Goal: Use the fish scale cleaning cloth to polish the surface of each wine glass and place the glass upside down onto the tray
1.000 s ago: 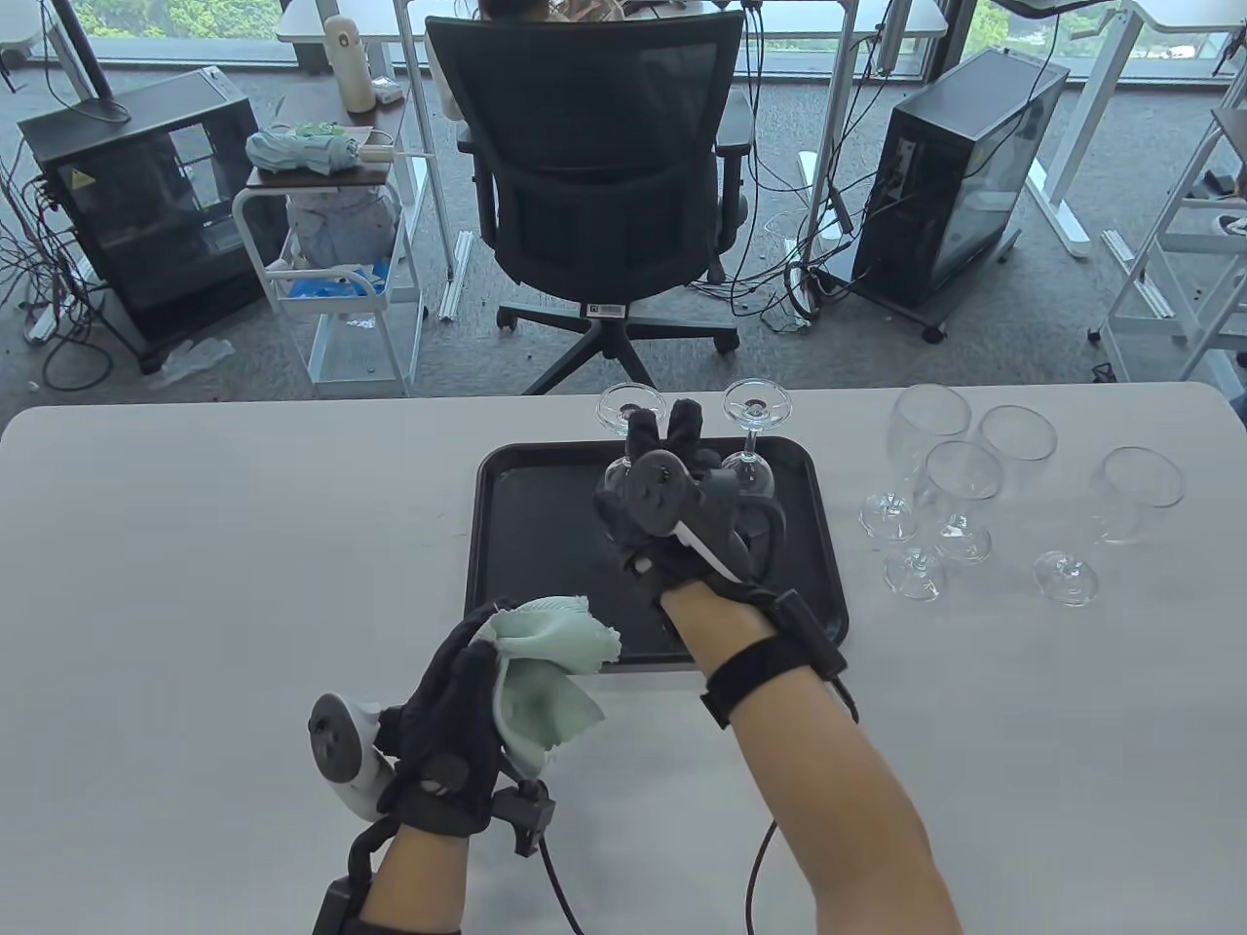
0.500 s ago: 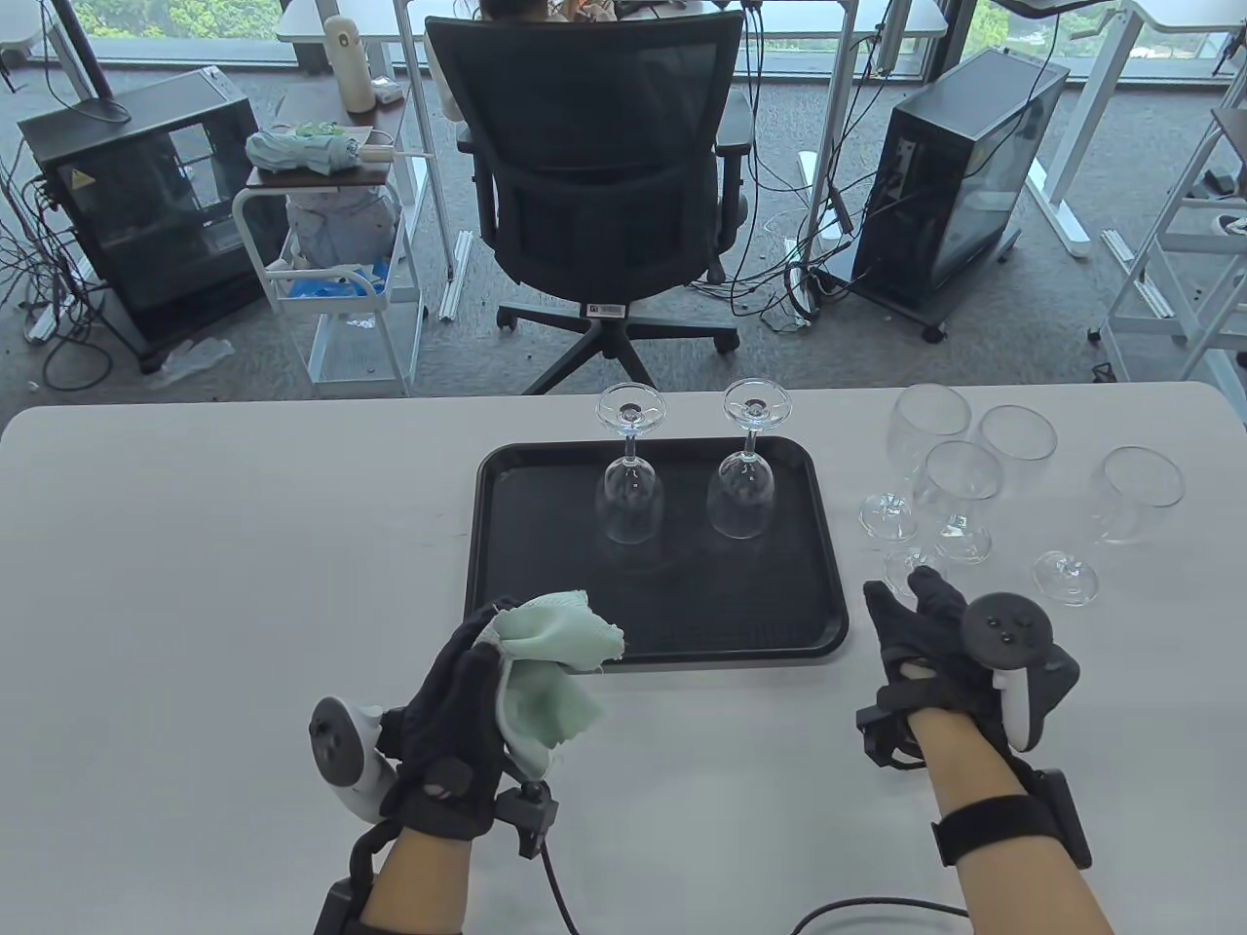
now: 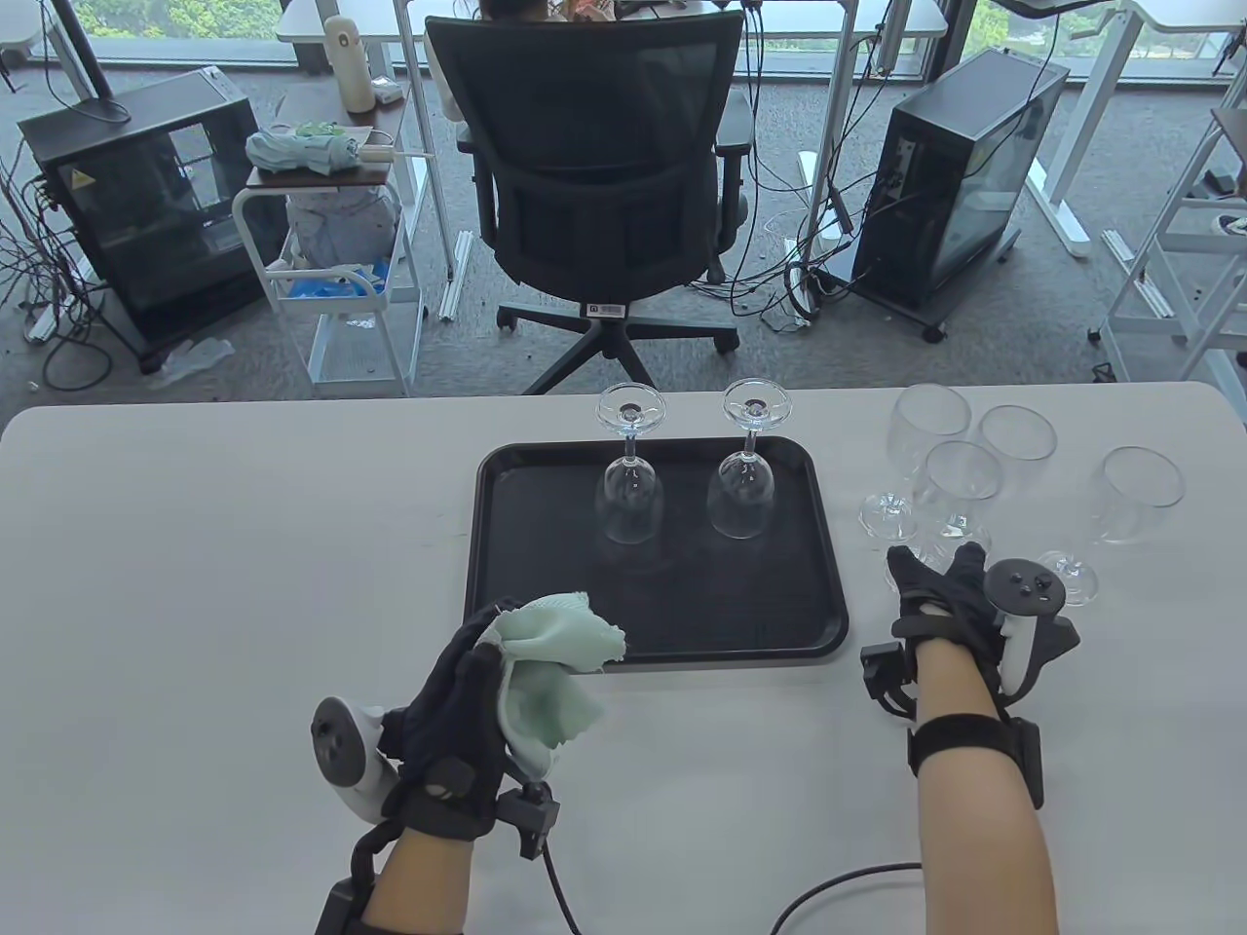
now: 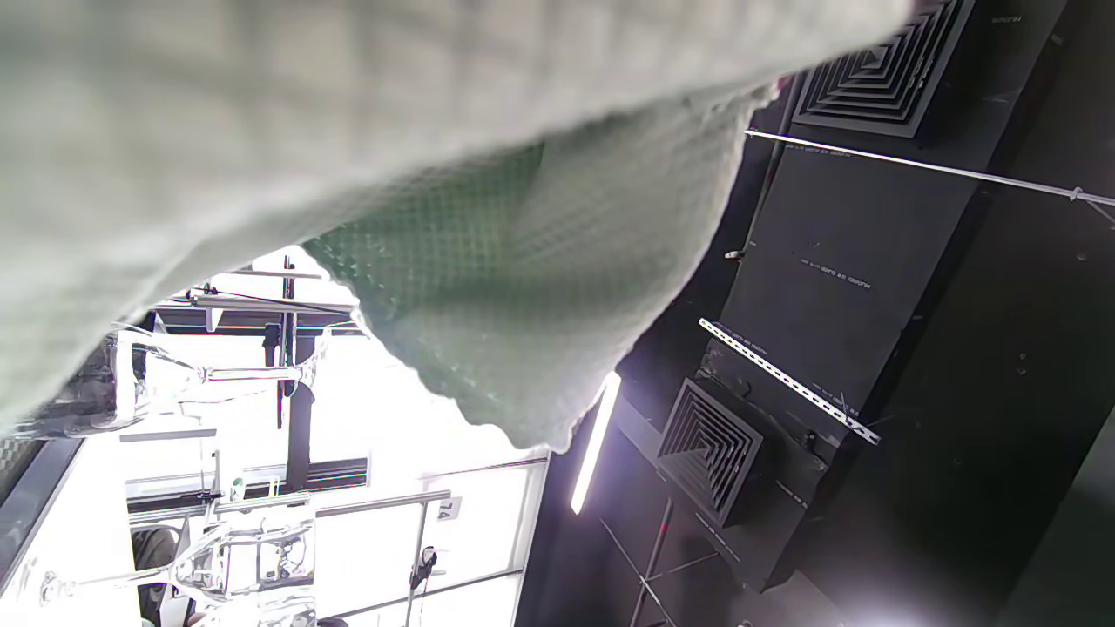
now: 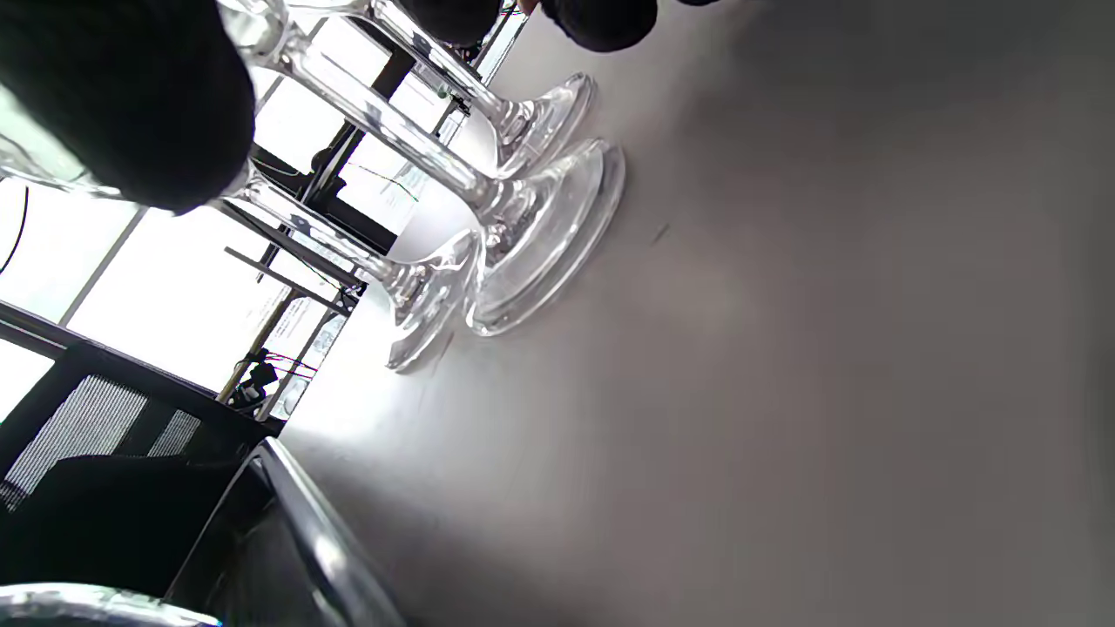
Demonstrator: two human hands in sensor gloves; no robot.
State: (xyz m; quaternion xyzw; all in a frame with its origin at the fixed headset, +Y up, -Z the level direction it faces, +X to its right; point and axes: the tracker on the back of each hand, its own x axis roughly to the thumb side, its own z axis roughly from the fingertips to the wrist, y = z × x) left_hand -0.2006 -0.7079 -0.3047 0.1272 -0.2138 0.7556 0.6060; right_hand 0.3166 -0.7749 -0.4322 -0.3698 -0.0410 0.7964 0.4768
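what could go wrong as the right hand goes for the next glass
The upright glasses stand crowded, feet nearly touching in the right wrist view, so the right hand reaching among them might knock a neighbour over. The left hand only holds the cloth, so it cannot steady them.

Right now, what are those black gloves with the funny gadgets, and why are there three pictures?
They are a person's hands in sensor gloves, each with a tracker strapped on its back. One camera looks down at the table; one sits on each wrist, so those pictures look tilted. The left hand holds a green cloth. The right hand reaches toward four upright wine glasses; whether it has a grip yet I cannot tell. Two glasses stand upside down on the black tray.
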